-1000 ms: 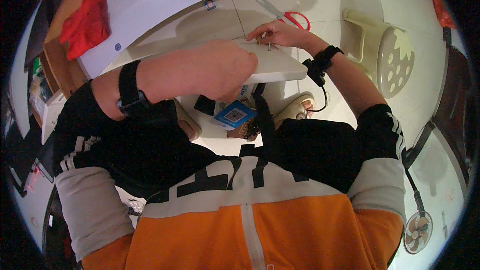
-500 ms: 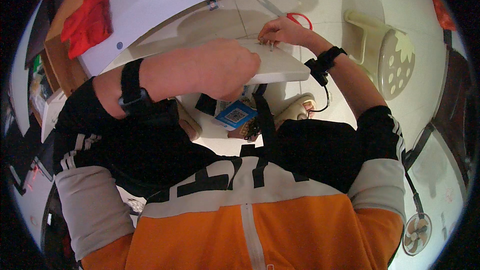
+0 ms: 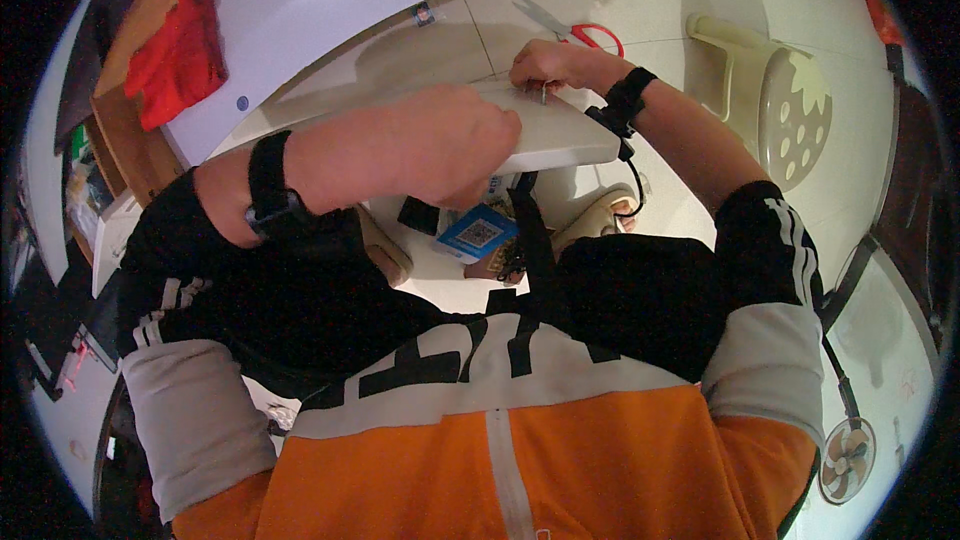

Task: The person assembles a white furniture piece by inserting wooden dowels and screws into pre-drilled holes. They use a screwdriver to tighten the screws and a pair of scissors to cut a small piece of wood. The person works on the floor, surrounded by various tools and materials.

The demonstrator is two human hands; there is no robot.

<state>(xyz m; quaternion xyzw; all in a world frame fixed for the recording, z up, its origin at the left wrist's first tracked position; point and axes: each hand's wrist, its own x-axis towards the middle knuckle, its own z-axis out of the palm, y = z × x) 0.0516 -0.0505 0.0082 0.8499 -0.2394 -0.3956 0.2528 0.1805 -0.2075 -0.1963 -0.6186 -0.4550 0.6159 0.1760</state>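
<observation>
A pale board (image 3: 570, 135) with a rounded edge lies across in front of me, above my knees. My left hand (image 3: 455, 145) is closed at its near side, the fingers curled down and partly hidden. At the board's far edge my right hand (image 3: 553, 65) is bent over, its fingertips pinched together against the surface. Beside those fingertips a small metal peg (image 3: 544, 93) stands up from the board. Whatever the pinch holds is too small and covered to make out. Below the board, a blue card with a square code (image 3: 475, 232) shows between my feet.
Red-handled scissors (image 3: 597, 38) lie opened on the tiled floor beyond my right hand. A cream stool (image 3: 795, 125) is to the right. On the far left are a large white panel (image 3: 330, 10) and a red cloth (image 3: 180, 55). A small fan (image 3: 848, 462) stands at the lower right.
My right hand has shifted slightly left, its fingers more tightly curled, and its wrist has moved up and left. My left hand stays at the board. The view has shifted a little.
</observation>
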